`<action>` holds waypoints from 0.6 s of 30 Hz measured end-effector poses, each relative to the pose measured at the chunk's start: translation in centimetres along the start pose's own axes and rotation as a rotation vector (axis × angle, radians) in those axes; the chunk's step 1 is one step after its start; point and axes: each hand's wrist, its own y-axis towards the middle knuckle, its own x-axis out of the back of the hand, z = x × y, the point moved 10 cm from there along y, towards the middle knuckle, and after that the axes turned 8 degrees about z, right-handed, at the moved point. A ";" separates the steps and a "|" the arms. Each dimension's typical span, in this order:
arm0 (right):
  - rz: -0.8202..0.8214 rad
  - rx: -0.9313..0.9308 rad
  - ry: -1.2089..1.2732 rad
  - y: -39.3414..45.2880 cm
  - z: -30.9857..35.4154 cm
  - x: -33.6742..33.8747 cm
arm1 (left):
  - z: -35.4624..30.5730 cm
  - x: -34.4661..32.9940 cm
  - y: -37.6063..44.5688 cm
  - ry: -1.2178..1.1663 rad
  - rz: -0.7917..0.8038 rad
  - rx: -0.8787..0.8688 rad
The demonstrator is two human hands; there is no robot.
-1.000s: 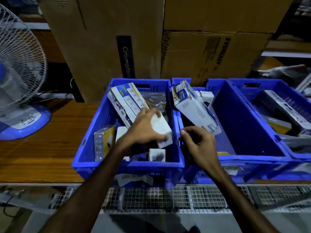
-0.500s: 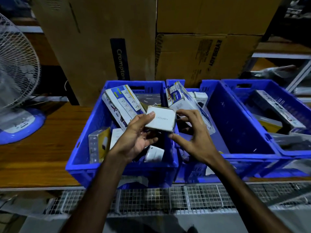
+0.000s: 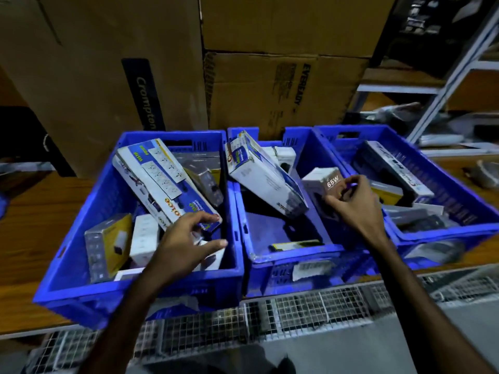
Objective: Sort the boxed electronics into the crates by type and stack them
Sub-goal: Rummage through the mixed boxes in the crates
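Small white box (image 3: 322,182) marked "65W": pinched in right hand (image 3: 356,203), fingers curled on its right end, held above middle crate (image 3: 294,251), toward that crate's right wall. Left hand (image 3: 186,244) w/ fingers spread & relaxed, holding nothing, low over left crate (image 3: 135,290), fingertips at lower end of long blue-white power-strip box (image 3: 164,182) leaning diagonally in there; contact hard to tell. Same crate, left of mid crate: yellow-grey box (image 3: 108,244) upright, white box (image 3: 144,238) just beside it, grey boxes further back. Inside mid crate: long white-blue box (image 3: 264,174) tilted against left wall, small white box w/ dark item behind it, flat yellow-edged pack (image 3: 297,244) on floor near front wall. Right of mid crate: third blue crate (image 3: 459,225), touching it, w/ long dark box (image 3: 397,168) & flat packs. Behind mid crate: big cardboard cartons (image 3: 283,85), "Crompton" & "Eveready" print. All crates on wooden shelf (image 3: 32,211); wire mesh (image 3: 297,306) below front edge.
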 end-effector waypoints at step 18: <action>0.145 0.196 0.041 -3.2 2.1 -4.1 | 5.3 -3.0 2.2 0.677 0.376 0.426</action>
